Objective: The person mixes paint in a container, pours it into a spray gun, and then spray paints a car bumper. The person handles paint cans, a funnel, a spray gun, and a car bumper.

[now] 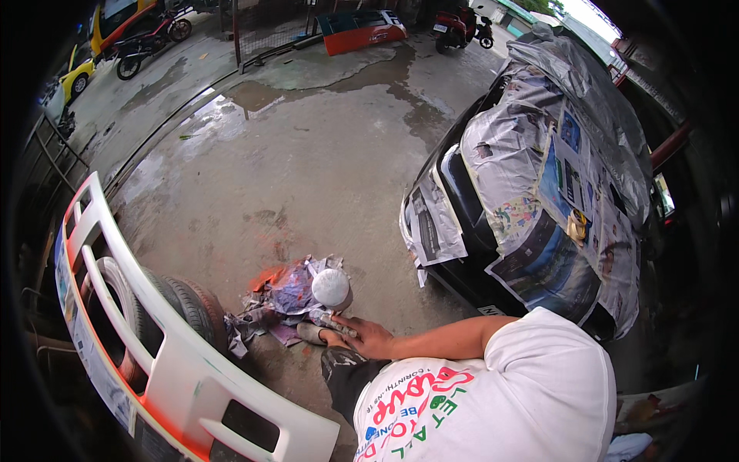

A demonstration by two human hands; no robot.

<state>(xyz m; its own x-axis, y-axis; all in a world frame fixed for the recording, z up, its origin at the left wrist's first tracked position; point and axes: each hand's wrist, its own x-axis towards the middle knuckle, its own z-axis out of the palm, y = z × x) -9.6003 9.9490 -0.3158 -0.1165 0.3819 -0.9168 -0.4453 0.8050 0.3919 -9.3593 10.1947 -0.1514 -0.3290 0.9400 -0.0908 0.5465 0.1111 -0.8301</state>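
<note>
My right hand [365, 337] reaches across from the right, its fingers closed around what looks like a paint spray gun [320, 316]. A round white cup [331, 288] sits on top of the gun. Beneath and beside it, crumpled newspaper [289, 296] lies on the ground, stained with orange and dull purple. My shoe [310, 333] shows just below the gun. To the left stands a large white vehicle bumper [177, 369] with orange paint along its edges and openings. Masking paper [96, 369] runs along its outer side. My left hand does not show.
Several tires [188, 304] stand behind the bumper. At right, a car [469, 239] is covered with newspaper and grey plastic sheeting [593, 85]. Farther off are a puddle [400, 73], a red and dark vehicle panel [362, 32], a red scooter [459, 29] and a motorcycle [150, 45].
</note>
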